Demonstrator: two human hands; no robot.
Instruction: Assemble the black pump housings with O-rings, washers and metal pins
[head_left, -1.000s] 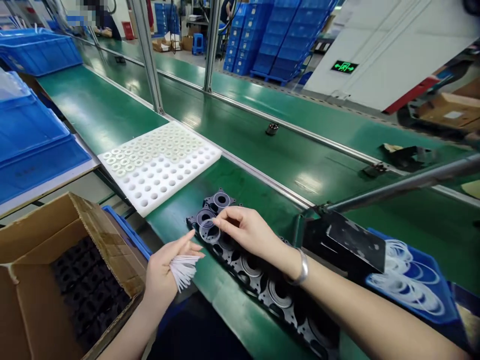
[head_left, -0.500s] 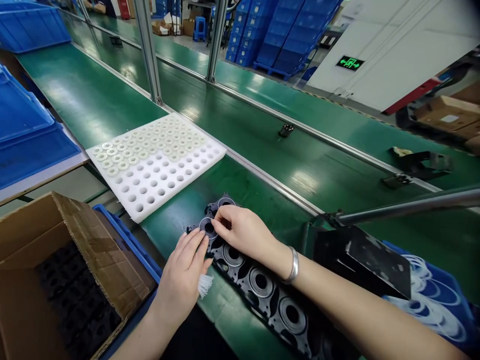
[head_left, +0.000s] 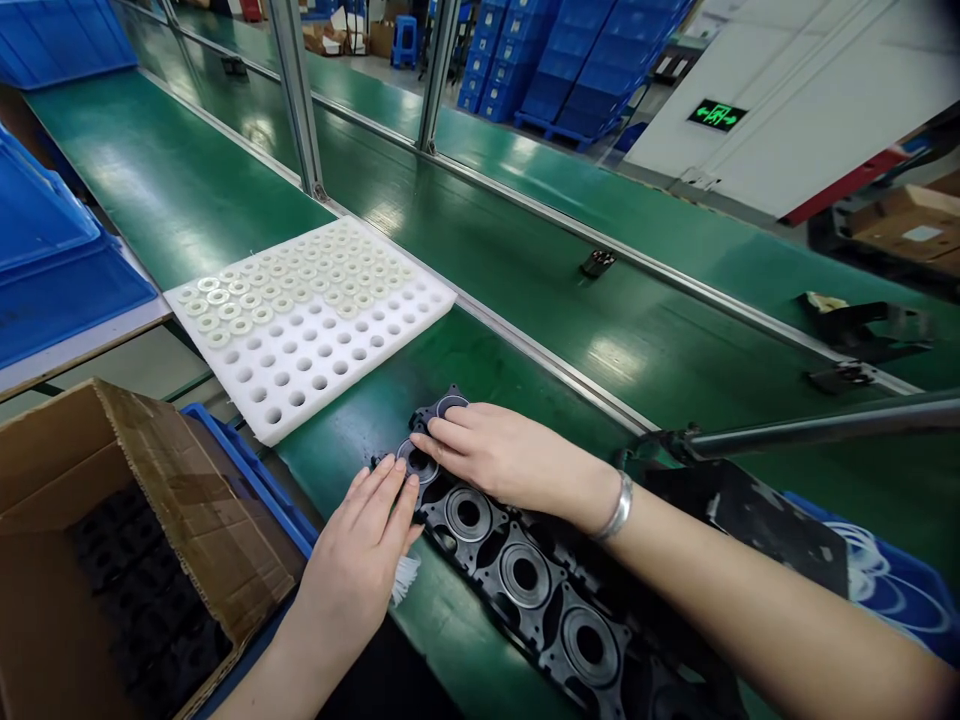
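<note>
Green bench (head_left: 375, 402), blue crates (head_left: 581, 62) beyond; left hand (head_left: 358, 560) half-curled round strips (head_left: 405, 580), right hand (head_left: 502, 455) bent on black part (head_left: 424, 468), hold unclear.

- Left hand (head_left: 358, 545): bare, with slim, tapering fingers.
- Right hand (head_left: 517, 455): bare.
- Bangle (head_left: 621, 508): on the right wrist; silver, smooth, shiny, a fairly broad band.
- Left forearm (head_left: 281, 655): bare as far as it shows.
- Right forearm (head_left: 750, 590): likewise bare beyond the bangle.
- Dark patch (head_left: 390, 675) between them: perhaps clothing, too dim to tell.
</note>
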